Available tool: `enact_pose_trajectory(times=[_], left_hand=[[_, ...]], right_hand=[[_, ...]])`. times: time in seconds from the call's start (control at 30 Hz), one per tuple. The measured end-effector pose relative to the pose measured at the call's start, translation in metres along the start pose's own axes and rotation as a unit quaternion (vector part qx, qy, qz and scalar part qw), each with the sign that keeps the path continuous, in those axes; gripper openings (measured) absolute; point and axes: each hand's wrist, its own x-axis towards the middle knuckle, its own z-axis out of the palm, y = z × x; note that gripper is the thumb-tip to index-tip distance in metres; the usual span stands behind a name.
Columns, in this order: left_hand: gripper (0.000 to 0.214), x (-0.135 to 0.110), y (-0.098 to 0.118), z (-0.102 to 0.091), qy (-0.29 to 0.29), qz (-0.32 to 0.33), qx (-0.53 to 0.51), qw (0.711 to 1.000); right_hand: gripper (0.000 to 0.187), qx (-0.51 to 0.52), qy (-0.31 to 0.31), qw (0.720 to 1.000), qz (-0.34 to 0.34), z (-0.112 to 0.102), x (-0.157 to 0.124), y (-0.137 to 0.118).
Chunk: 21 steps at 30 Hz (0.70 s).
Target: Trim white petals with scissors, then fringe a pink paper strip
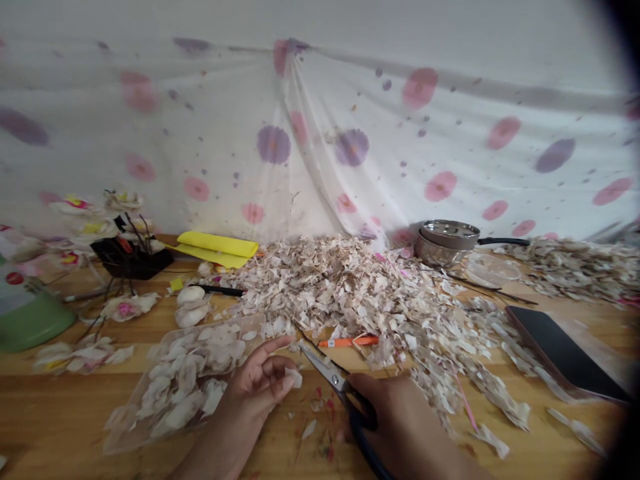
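Hands, two. Left hand: half-curled, pinching one pale petal scrap between thumb and fingers. Right hand: closed around the black handles of one pair of scissors, in front of the heap. Petal heap: one. Clear plastic tray: one, left of the heap. Steel saucepan: one, behind the heap.

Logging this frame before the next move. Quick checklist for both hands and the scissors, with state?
1. Left hand grip on pale petal-like piece: ok, pinched in fingers.
2. Right hand on black-handled scissors: ok, wrapped round handles.
3. Blades clear of left fingers: cannot tell, very close in this view.
4. Clear plastic tray within reach: ok, beside left hand.
5. Wooden table free of scraps under hands: not ok, pale and red scraps lie there.
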Motion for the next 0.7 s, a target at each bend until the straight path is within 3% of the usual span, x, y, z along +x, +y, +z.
enact_pose_trajectory(times=[0.2,0.7], left_hand=[[0.05,0.0012,0.0026,0.0024,0.004,-0.02,-0.03,0.999],[0.05,0.0004,-0.0008,0.0053,0.012,-0.035,-0.048,0.998]], right_hand=[[0.009,-0.005,0.027,1.0,0.01,0.0032,0.0016,0.0028],[0.016,0.012,0.006,1.0,-0.027,0.0005,-0.0008,-0.0036]])
